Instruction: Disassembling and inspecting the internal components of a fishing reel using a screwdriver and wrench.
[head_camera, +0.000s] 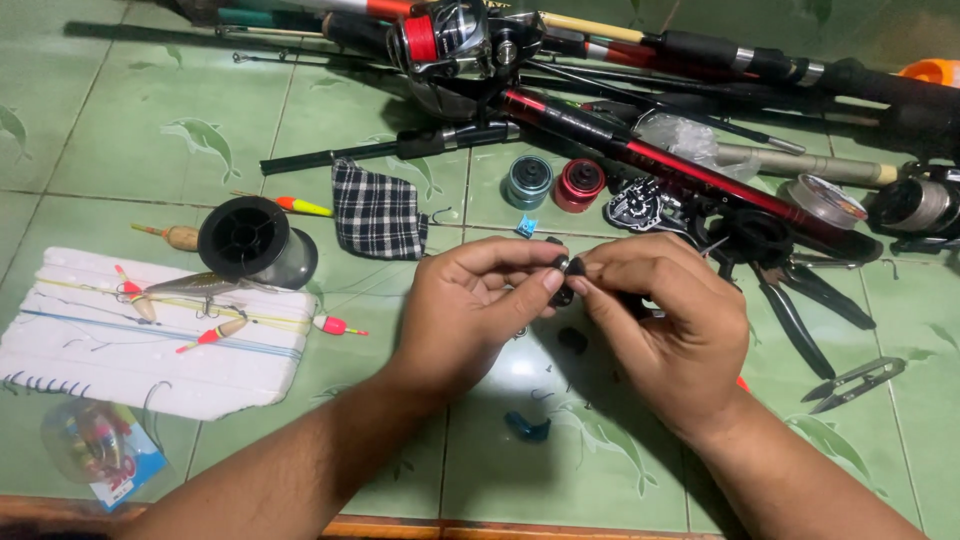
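Note:
My left hand (470, 305) and my right hand (665, 325) meet at the middle of the view, above a green tiled floor (130, 150). Both pinch a small black part (565, 275) between thumb and fingertips; its exact shape is hidden by the fingers. Below the hands lie another small dark piece (572, 340) and a small blue piece (527, 428).
Several fishing rods and a reel (455, 40) lie across the top. A black line spool (245, 238), a checked cloth (378, 210), teal and red spools (528, 180), pliers (795, 310), snips (855, 383), a white foam board (140, 335) with floats, and a lure packet (100, 450) surround the hands.

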